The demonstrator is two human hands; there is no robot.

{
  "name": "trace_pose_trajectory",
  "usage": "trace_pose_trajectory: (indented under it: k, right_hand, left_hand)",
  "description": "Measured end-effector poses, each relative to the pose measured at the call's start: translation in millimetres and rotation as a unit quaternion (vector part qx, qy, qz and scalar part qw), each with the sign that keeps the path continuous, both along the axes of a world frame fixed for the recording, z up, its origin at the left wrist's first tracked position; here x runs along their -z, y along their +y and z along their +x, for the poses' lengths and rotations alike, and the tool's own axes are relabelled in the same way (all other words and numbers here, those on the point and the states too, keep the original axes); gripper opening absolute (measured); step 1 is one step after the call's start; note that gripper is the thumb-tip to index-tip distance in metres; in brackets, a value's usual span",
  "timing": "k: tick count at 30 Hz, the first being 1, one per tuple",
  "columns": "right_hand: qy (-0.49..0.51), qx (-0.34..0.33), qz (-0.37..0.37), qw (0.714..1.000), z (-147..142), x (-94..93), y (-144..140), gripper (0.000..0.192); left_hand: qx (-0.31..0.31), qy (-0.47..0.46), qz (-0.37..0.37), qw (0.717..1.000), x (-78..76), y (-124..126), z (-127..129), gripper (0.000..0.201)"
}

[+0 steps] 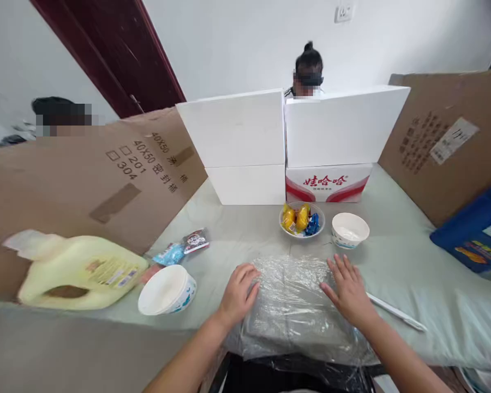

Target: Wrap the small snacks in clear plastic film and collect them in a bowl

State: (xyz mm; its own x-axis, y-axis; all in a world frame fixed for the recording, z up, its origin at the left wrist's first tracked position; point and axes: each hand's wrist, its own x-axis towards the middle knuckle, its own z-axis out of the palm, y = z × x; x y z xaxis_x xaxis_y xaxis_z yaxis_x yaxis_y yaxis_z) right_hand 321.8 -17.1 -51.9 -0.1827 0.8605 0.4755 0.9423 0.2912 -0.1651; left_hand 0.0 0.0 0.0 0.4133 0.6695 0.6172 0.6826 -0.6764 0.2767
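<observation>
At your 9 o'clock a pale yellow jug (pixel 79 271) lies on its side on the table (pixel 413 262), up against the cardboard sheet (pixel 85 180) that walls off the left. Just right of it, approx 10 o'clock, a stack of white bowls (pixel 166 290) is tipped on its side, w/ two snack packets (pixel 183 246) lying behind it. Your left hand (pixel 238 293) rests flat, fingers spread and not gripping anything, on the left edge of the plastic-wrapped bundle (pixel 292 305). That bundle sits dead centre at 12 o'clock, right in front of you, its near edge reaching the table's front edge. Your right hand (pixel 348 290) lies the same way on the bundle's right edge: palm down, fingers open, holding nothing, just pressing the wrap. Beyond the bundle, still approx 12 o'clock, a small dish of wrapped sweets (pixel 301 219) stands next to an empty white bowl (pixel 349 230) at 1 o'clock. Behind those, two white foam boxes (pixel 245 144) and a red-and-white carton (pixel 328 183) form the back wall; a person's head shows above them. A white stick (pixel 395 311) lies at 2 o'clock, just beside your right wrist. Far right, 3 o'clock, a blue bag (pixel 470 237) leans by another cardboard sheet (pixel 442 136).
</observation>
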Motion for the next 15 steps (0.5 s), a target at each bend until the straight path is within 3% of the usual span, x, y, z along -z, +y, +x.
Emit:
trace_pose_trajectory:
  k: [4, 8, 10, 12, 15]
  right_hand:
    - [0.031, -0.086, -0.005, 0.996, 25, -22.5, -34, 0.044]
    - [-0.013, -0.205, -0.027, 0.978, 45, -27.8, -84, 0.06]
    - [-0.068, -0.253, -0.005, 0.965, 50, -21.3, -103, 0.067]
    - [-0.119, -0.268, 0.044, 0.955, 50, -10.0, -112, 0.061]
    - [-0.163, -0.249, 0.086, 0.951, 44, 7.5, -112, 0.05]
  left_hand:
    - [0.1, 0.05, -0.045, 0.993, 7.3, -56, -20, 0.018]
    - [0.173, 0.157, -0.048, 0.971, 28.1, -93, -48, 0.041]
    - [0.171, 0.216, -0.032, 0.961, 38.0, -98, -57, 0.056]
    - [0.156, 0.254, -0.015, 0.954, 44.6, -97, -61, 0.06]
    - [0.144, 0.231, -0.009, 0.962, 47.2, -89, -55, 0.042]
